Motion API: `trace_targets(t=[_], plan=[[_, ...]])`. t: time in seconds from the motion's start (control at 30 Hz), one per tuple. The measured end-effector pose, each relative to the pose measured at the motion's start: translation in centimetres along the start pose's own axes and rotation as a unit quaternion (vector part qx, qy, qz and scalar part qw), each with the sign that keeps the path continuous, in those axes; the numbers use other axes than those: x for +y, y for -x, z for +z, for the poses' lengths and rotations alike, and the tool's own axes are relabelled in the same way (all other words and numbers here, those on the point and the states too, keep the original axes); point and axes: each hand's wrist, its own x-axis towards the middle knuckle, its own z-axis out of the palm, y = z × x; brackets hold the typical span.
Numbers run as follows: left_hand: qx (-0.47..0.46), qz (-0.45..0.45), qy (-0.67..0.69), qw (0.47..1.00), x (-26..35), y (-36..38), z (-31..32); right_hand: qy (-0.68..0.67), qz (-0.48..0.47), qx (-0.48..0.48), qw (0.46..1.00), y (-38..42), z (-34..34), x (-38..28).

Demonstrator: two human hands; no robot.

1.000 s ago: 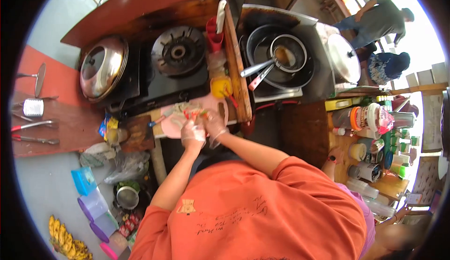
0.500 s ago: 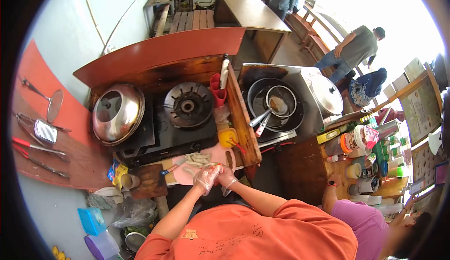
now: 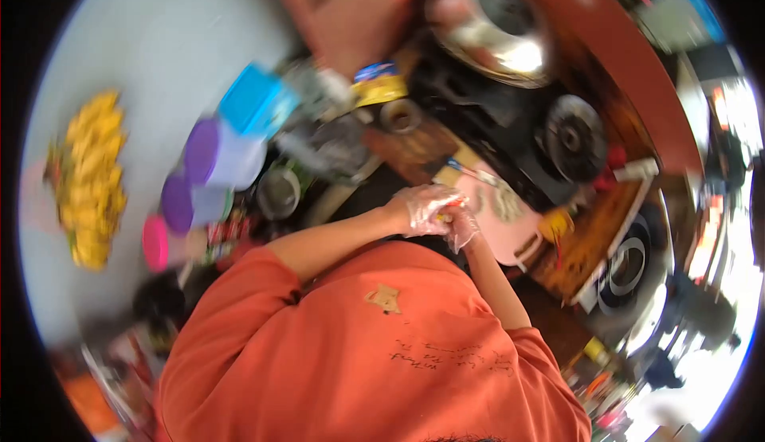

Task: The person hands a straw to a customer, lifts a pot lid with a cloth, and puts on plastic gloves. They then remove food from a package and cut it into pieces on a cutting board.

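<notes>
My left hand (image 3: pixel 426 209) and my right hand (image 3: pixel 462 228), both in clear plastic gloves, are together in front of my body. Their fingers are closed around something small with red and yellow showing, too blurred to name. Just beyond them lies a pink cutting board (image 3: pixel 510 239). Pale, whitish strips (image 3: pixel 502 201) rest on it, blurred. A slim utensil with a blue end (image 3: pixel 456 164) lies at the board's far left edge. Near the right side of the board is a yellow-orange container (image 3: pixel 555 224).
Past the board stands a black stove (image 3: pixel 470 95) with a burner (image 3: pixel 574 139) and a domed metal lid (image 3: pixel 490 32). To the left are a brown wooden board (image 3: pixel 418 151), a blue container (image 3: pixel 253 99), purple-lidded tubs (image 3: pixel 203 151) and hanging bananas (image 3: pixel 96 183).
My view has swung left and down, so bananas and tubs now show fully and the scene is tilted and blurred. My hands stay together, now nearer my body and off the board's edge.
</notes>
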Motion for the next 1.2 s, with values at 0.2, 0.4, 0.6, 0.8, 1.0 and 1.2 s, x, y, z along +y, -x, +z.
trace_targets(t=[0.2,0.4,0.6,0.8,1.0,1.2], plan=[[0.208,-0.178,0.075,0.959,-4.1,9.0,1.3,-0.024,0.135,-0.136,0.981,-3.8,8.7,1.8],[0.348,-0.446,0.235,0.791,-5.5,17.5,5.8,0.076,0.334,-0.28,0.897,-5.8,11.6,5.6],[0.504,-0.532,0.315,0.603,-4.8,33.4,8.4,0.205,0.378,-0.289,0.855,-2.4,15.5,9.5],[0.55,-0.725,-0.042,0.412,-9.3,50.1,5.2,0.249,0.395,-0.254,0.847,-0.6,12.2,7.4],[0.272,-0.684,-0.188,0.65,-23.8,57.5,11.6,0.193,0.321,-0.127,0.918,0.3,7.3,3.9],[0.144,-0.706,-0.172,0.671,-24.6,56.6,12.4,0.258,0.227,-0.085,0.935,1.7,3.9,1.3]])
